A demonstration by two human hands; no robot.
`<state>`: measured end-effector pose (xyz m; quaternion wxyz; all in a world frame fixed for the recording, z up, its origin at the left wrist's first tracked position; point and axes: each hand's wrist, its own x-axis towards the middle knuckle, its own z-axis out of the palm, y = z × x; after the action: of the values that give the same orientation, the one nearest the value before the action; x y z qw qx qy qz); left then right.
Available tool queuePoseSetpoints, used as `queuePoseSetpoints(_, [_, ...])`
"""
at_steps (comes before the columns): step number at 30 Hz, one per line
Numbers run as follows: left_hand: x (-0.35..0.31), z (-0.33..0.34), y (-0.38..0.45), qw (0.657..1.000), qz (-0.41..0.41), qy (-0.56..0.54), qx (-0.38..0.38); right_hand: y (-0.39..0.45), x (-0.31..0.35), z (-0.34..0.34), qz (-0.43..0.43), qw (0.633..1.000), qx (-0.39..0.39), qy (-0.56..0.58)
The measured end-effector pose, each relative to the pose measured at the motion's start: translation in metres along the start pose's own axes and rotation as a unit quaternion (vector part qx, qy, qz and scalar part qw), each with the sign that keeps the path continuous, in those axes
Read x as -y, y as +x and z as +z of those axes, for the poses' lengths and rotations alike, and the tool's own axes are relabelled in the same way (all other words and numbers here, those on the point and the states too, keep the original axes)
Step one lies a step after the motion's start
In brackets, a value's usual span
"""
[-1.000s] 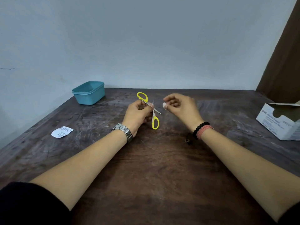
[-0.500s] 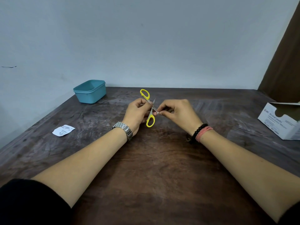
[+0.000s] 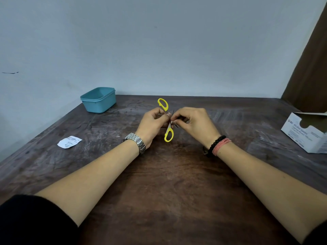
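**Change of state.** One second ago the right hand (image 3: 194, 123) is clear of the tool and pinches a small white piece. Half a second ago it reaches the blades. Now its fingertips sit at the blade crossing of the yellow-handled steel scissors (image 3: 168, 129), just beside the fingers of the left hand (image 3: 152, 124). The scissors are in the same place throughout, with the blades spread in an X.

**Meaning for the work.** Judged from this approach, the step in hand is wiping a blade with the white piece. Contact appears made; the stroke along the blade is not yet complete.

**Left hand.** The fingers are curled round the scissors near the pivot. One handle loop stands above the hand and the other hangs below it, above the dark scuffed wooden table (image 3: 168, 183).

**Right hand.** Thumb and forefinger are pressed together in a pinch on a blade. The white piece is hidden between the fingertips and cannot be confirmed.

**Location.** The scissors are held mid-table, well apart from the teal plastic tub (image 3: 100, 106).
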<state>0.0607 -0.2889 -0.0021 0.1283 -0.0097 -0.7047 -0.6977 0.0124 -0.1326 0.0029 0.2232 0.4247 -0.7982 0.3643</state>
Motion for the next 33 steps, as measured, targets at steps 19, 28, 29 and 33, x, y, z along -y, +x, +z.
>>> queuePoseSetpoints(19, [-0.002, -0.002, 0.001, 0.999, -0.007, -0.032, -0.036, 0.0, 0.002, 0.0, 0.011, 1.0, 0.017, -0.011])
queuePoseSetpoints(28, [-0.002, -0.003, 0.004, 0.991, -0.018, -0.101, -0.089, 0.002, 0.003, -0.005, 0.043, 0.998, -0.025, 0.022])
queuePoseSetpoints(29, [-0.003, -0.003, 0.003, 0.991, -0.016, -0.101, -0.085, 0.002, 0.006, -0.003, 0.031, 0.999, -0.025, 0.02])
queuePoseSetpoints(33, [-0.005, 0.0, 0.002, 0.994, -0.014, -0.083, -0.069, 0.0, 0.009, 0.007, -0.011, 1.0, 0.006, -0.023])
